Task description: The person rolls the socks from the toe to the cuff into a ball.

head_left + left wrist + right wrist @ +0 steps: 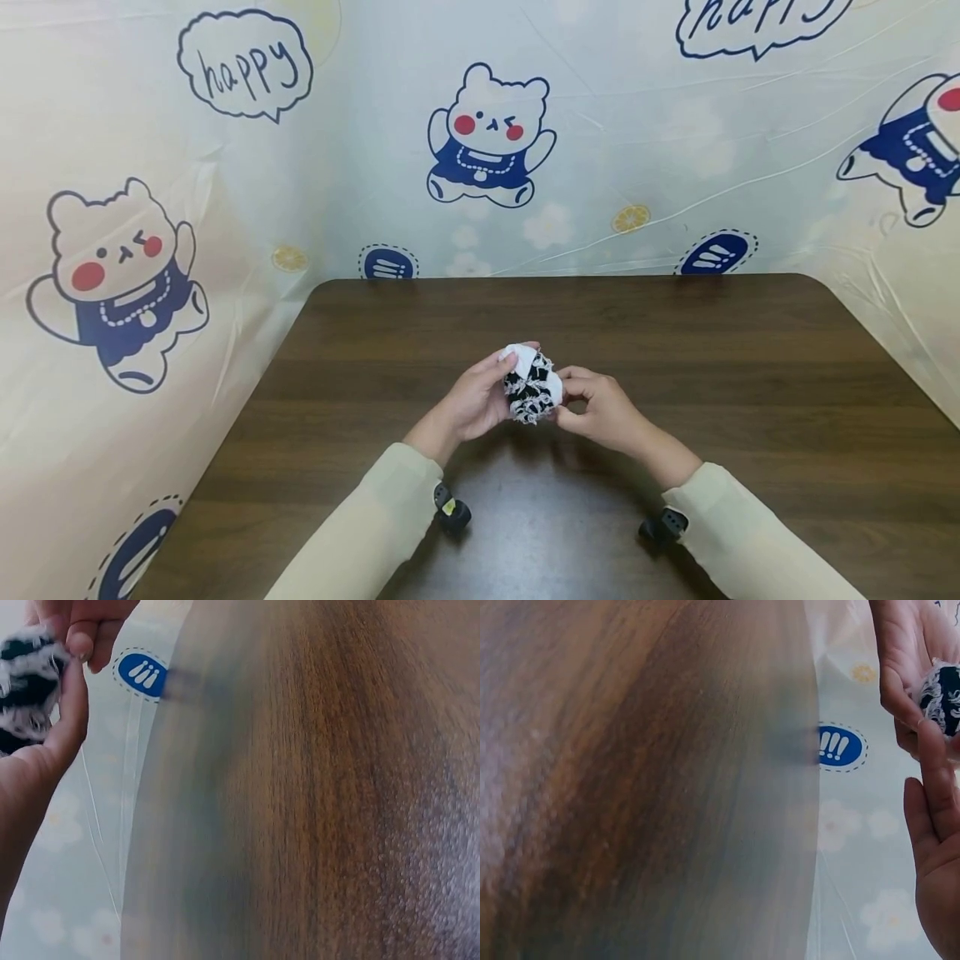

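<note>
A small black-and-white bundle of fringed, fuzzy fabric (531, 392) with smooth white patches is held up over the middle of the table. My left hand (480, 396) grips it from the left, thumb laid over its white upper part. From the other side, my right hand (603, 410) pinches its right edge between thumb and fingers. In the left wrist view the fuzzy bundle (28, 686) sits at the far left, partly cut off by the frame. The right wrist view catches only part of the bundle (941, 694), at the right edge between both hands' fingers.
The dark wood-grain table (337, 417) stretches beneath both arms. Behind it and at its sides hangs a pale printed curtain (600, 150) with bears and lettering. A small black camera (452, 510) is strapped to the left wrist, another camera (663, 529) to the right.
</note>
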{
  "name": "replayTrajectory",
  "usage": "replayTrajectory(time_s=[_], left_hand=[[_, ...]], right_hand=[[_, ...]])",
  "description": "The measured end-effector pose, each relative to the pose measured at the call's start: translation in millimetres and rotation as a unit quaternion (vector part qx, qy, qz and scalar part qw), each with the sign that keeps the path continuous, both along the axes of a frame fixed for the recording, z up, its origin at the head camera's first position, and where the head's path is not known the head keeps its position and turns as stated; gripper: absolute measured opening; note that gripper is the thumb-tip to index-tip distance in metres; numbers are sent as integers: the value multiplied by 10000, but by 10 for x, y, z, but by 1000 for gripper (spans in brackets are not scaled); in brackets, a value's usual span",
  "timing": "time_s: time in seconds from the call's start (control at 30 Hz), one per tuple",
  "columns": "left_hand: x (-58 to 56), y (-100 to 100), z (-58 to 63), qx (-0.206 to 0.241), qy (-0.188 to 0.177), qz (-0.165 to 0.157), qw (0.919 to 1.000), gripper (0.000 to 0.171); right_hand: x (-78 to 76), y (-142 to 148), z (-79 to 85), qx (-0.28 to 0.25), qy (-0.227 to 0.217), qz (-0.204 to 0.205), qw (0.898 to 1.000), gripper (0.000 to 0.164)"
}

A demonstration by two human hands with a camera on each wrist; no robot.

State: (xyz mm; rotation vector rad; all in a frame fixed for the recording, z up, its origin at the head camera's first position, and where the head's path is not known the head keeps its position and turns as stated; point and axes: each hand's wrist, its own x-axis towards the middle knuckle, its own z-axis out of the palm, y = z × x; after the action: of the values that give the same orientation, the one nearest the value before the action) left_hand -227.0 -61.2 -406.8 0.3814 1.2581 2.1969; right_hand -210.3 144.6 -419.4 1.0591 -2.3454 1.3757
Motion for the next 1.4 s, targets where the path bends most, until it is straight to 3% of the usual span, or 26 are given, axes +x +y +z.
replayTrajectory(time_s=[0.17,0.4,0.73,1.0,1.23,1.4], left_hand=[[4,44,3,-441,-97,487,9978,47],[-18,71,0,-848,55,850,9928,52],[-29,99,-27,-990,183,1075,9891,54],[-29,150,-62,-1184,269,1060,9869,55],[-25,164,-46,-1284,347,1096,9850,55],[-59,171,-40,-1367,310,1122,9838,54]], right_hand=[[-29,12,-40,15,167,-119,9998,15],[-48,8,-18,137,296,-609,9976,12],[-55,15,-9,-202,-587,-1129,9917,12],[-127,28,-70,-619,-1422,-828,9844,22],[-126,47,-3,-101,-1734,-647,9827,36],[-114,47,103,110,-1923,-327,9807,56]])
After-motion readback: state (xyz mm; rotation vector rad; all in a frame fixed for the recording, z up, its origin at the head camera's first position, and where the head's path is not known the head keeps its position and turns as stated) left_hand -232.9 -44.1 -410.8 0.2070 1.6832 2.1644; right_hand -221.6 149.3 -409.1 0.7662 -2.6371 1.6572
